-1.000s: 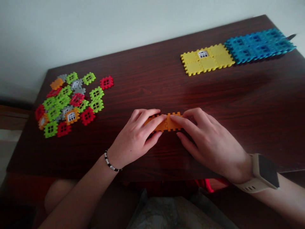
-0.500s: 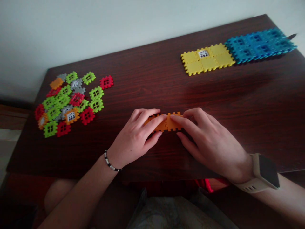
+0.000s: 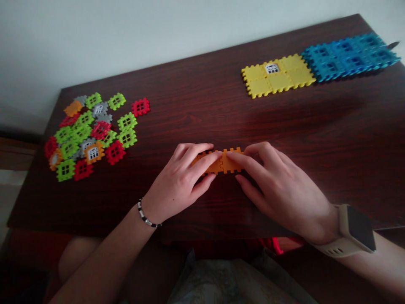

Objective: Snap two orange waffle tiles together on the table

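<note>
Two orange interlocking tiles lie side by side on the dark table, their toothed edges meeting between my hands. My left hand [image 3: 183, 179] is closed on the left orange tile [image 3: 212, 165], with fingers over its top and the thumb along the near edge; much of this tile is hidden. On the right orange tile [image 3: 230, 162], my right hand [image 3: 278, 185] presses an index finger near the seam, and its other fingers curl at the tile's right end. The thumb is by the near right corner.
To the left lies a loose pile of green, red, grey and orange tiles, including a green window tile [image 3: 66, 169] and a red tile [image 3: 141, 107]. At the back right are a joined yellow panel [image 3: 286, 82] and a blue panel [image 3: 338, 57]. A wall borders the table's [image 3: 190, 118] far edge.
The view has shifted slightly, so the panels and the pile sit a little differently in the picture. Both hands keep the same hold on the orange tiles.
</note>
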Demonstrator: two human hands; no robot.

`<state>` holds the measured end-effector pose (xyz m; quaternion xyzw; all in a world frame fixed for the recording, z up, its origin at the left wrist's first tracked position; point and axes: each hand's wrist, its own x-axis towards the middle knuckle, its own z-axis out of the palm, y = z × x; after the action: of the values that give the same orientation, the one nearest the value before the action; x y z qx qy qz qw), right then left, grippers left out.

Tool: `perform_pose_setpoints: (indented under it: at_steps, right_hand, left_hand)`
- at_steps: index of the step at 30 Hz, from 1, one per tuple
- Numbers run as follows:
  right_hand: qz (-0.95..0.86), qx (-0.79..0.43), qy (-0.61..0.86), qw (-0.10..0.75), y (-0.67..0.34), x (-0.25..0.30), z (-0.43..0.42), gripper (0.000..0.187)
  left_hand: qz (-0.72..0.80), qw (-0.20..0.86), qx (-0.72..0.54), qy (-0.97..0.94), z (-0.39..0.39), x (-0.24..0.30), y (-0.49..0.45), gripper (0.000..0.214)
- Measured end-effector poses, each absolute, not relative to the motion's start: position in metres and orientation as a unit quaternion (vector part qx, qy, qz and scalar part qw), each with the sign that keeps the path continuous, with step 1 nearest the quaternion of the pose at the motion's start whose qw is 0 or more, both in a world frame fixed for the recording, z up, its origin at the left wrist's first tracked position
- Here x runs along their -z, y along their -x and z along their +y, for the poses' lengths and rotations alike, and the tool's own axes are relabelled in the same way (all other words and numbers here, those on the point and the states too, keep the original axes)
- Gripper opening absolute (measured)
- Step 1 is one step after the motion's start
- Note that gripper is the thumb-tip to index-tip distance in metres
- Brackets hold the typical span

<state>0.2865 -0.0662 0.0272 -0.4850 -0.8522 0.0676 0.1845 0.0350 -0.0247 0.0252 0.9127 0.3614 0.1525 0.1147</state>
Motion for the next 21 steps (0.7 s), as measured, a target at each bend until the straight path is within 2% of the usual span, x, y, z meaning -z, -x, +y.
perform_pose_setpoints:
  at_steps: [21]
  right_hand:
    - [-0.853,-0.068,0.485,0.182,-0.2876,-0.0256,-0.065,0.037]
  left_hand:
    - [0.361,0.109,-0.147,-0.915,-0.0245,-0.0257,-0.0353,0.044]
